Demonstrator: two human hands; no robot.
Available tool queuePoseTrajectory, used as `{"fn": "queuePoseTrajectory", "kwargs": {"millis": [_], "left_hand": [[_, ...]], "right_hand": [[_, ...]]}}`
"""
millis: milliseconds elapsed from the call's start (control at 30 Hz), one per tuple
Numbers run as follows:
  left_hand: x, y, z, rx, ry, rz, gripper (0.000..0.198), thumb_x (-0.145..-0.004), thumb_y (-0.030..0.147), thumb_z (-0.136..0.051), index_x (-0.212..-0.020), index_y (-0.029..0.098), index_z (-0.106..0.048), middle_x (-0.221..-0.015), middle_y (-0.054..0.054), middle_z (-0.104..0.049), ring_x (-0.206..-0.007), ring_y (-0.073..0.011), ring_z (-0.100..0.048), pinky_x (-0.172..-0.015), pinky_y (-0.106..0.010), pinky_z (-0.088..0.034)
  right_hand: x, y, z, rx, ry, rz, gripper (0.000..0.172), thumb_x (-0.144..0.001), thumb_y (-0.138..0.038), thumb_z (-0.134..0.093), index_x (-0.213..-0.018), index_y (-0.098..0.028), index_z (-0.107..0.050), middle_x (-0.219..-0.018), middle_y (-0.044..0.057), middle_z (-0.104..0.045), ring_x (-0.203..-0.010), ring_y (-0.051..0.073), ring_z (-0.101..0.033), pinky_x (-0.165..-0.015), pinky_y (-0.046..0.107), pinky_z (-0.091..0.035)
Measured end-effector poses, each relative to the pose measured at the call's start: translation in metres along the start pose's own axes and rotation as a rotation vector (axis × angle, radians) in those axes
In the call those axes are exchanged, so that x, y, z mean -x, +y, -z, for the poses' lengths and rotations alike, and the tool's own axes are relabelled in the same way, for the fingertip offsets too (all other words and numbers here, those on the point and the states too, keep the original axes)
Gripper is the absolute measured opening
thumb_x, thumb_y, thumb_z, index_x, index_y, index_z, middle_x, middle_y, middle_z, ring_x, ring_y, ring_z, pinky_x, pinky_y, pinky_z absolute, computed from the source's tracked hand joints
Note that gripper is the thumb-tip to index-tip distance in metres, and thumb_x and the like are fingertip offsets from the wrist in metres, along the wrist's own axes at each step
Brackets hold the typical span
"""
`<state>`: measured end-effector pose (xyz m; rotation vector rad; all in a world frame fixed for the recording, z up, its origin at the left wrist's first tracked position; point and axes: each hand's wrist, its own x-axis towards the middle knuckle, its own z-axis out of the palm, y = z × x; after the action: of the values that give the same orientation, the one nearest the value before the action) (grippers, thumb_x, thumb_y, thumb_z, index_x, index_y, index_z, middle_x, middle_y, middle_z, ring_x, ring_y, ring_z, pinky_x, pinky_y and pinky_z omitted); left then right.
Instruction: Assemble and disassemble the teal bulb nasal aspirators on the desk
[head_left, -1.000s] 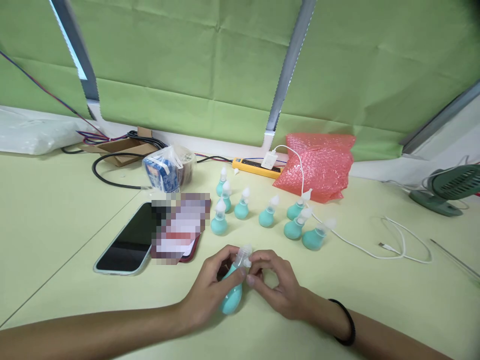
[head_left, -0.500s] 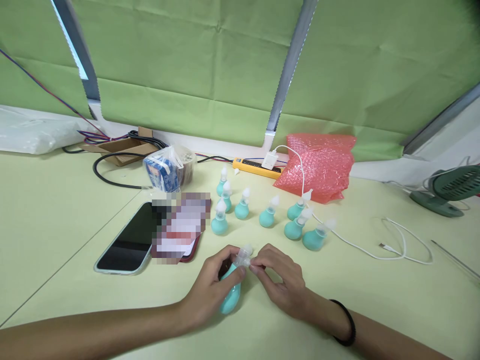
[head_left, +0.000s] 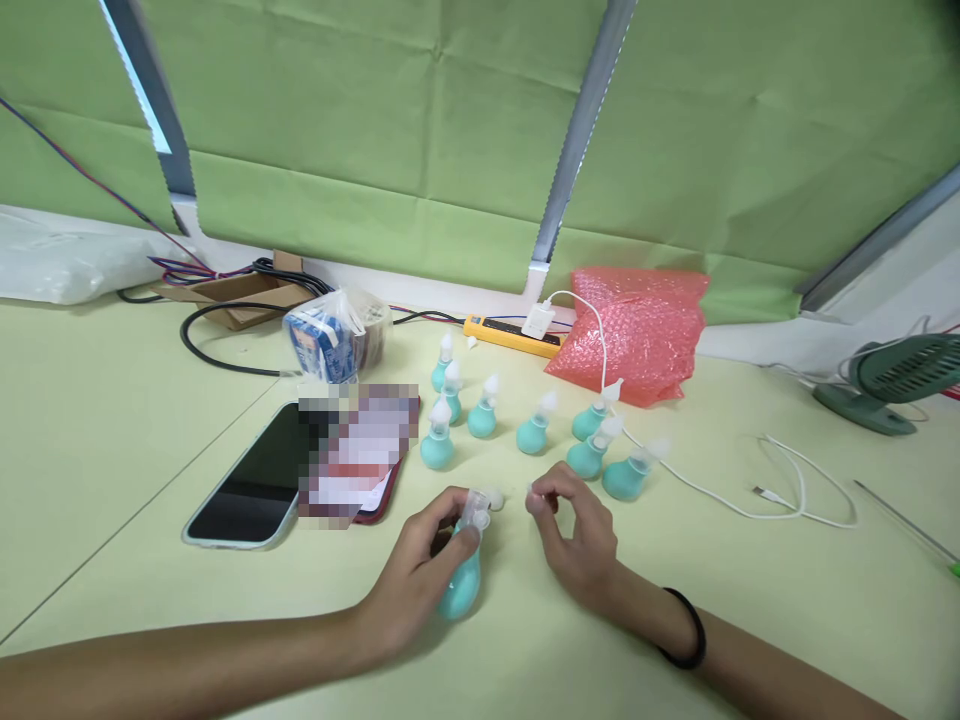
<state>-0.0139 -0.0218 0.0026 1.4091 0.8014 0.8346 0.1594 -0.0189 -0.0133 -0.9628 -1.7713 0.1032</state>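
Observation:
My left hand (head_left: 420,575) is wrapped round a teal rubber bulb (head_left: 461,588) with a clear nozzle (head_left: 477,506), held upright on the pale green table. My right hand (head_left: 577,535) hovers a short way to the right of the nozzle, thumb and forefinger pinched on a tiny whitish piece (head_left: 533,495) that I cannot make out clearly. A black band sits on that wrist. Several more teal bulbs with white tips (head_left: 534,428) stand in a loose row just beyond my hands.
A dark phone (head_left: 251,480) and a red-edged phone lie at left. Behind stand a wrapped blue carton (head_left: 330,340), a yellow power strip (head_left: 514,335), pink bubble wrap (head_left: 637,330) and a white cable (head_left: 780,490). A green fan (head_left: 892,375) is at far right.
My right hand has drawn away to the right from the bulb's nozzle, opening a gap between the two hands. The left hand keeps its grip on the bulb.

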Motion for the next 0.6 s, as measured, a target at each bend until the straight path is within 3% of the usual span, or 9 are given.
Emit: {"fn": "queuePoseTrajectory", "kwargs": {"millis": [100,167,300,433,600], "left_hand": [[0.002,0.001,0.000,0.006,-0.003,-0.005,0.015,-0.083,0.032,-0.042,-0.091,0.020,-0.047,-0.076,0.002,-0.041,-0.071,-0.0115,-0.037,-0.062,-0.020,-0.031],[0.002,0.001,0.000,0.002,0.007,-0.011,0.017,-0.084,0.033,-0.041,-0.095,0.021,-0.046,-0.079,0.002,-0.043,-0.074,-0.0117,-0.038,-0.065,-0.020,-0.031],[0.003,0.003,0.000,-0.045,0.044,-0.018,0.016,-0.085,0.033,-0.039,-0.093,0.021,-0.046,-0.078,0.002,-0.044,-0.072,-0.0109,-0.038,-0.065,-0.019,-0.031],[0.003,0.002,0.000,-0.072,0.044,-0.015,0.017,-0.086,0.034,-0.035,-0.085,0.020,-0.044,-0.072,0.003,-0.042,-0.067,-0.0102,-0.037,-0.062,-0.019,-0.031],[0.002,0.003,-0.001,-0.109,0.023,-0.027,0.018,-0.087,0.033,-0.032,-0.082,0.018,-0.043,-0.068,0.003,-0.042,-0.062,-0.0097,-0.036,-0.059,-0.020,-0.030]], "right_hand": [[-0.004,0.008,-0.001,0.078,0.067,-0.027,0.011,-0.075,-0.008,-0.046,-0.074,-0.019,-0.047,-0.059,-0.001,-0.045,-0.054,0.011,-0.038,-0.050,0.023,-0.032],[-0.005,0.013,-0.002,0.130,0.068,-0.120,0.006,-0.075,-0.013,-0.048,-0.074,-0.018,-0.049,-0.058,-0.001,-0.046,-0.052,0.011,-0.039,-0.050,0.023,-0.033],[-0.005,0.022,-0.005,0.191,-0.091,-0.367,0.008,-0.074,-0.021,-0.050,-0.070,-0.017,-0.056,-0.048,-0.004,-0.042,-0.043,0.009,-0.036,-0.044,0.021,-0.031],[-0.002,0.025,-0.007,0.186,-0.200,-0.394,0.009,-0.068,-0.017,-0.053,-0.061,-0.017,-0.059,-0.041,-0.006,-0.040,-0.037,0.007,-0.036,-0.040,0.019,-0.028],[-0.002,0.025,-0.007,0.150,-0.200,-0.389,0.007,-0.065,-0.015,-0.053,-0.061,-0.017,-0.059,-0.041,-0.006,-0.042,-0.036,0.006,-0.036,-0.040,0.019,-0.028]]}}
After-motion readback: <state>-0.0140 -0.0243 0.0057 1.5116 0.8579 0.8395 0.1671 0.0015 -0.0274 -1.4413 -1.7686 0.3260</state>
